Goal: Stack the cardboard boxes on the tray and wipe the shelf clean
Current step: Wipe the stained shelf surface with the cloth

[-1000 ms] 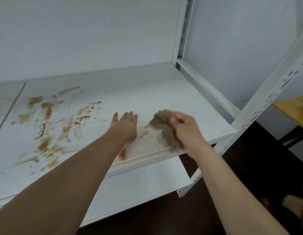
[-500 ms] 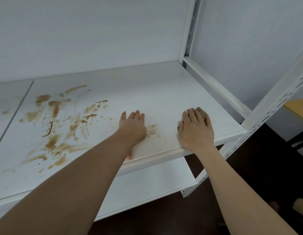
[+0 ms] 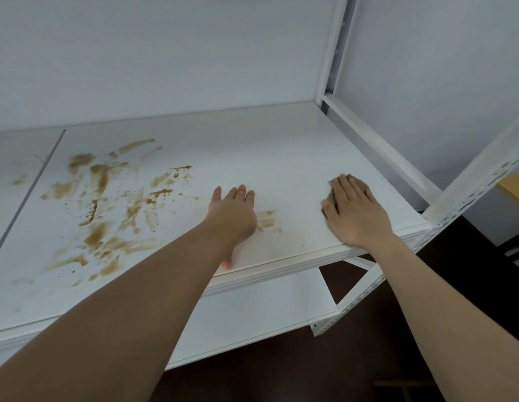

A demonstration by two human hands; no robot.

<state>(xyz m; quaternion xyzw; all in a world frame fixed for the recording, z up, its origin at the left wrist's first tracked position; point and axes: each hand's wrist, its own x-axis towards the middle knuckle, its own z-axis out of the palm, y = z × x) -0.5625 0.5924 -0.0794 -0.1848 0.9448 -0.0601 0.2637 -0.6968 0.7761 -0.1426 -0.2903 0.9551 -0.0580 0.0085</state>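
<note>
Now the right hand point(image 3: 357, 213) presses a brown rag point(image 3: 357, 183) flat on the shelf point(image 3: 281, 146), fingers straight; the left hand point(image 3: 232, 210) rests open-palmed beside brown smears point(image 3: 107, 198).

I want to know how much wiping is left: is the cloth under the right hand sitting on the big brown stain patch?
No: the right hand presses the cloth flat near the shelf's right end, while the big brown stains lie far to its left.

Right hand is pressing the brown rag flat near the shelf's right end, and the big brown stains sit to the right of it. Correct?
Not quite. The head view shows the big brown stains left of the right hand and beyond the left hand. The rest holds: the brown rag is pressed flat near the shelf right end.
</note>
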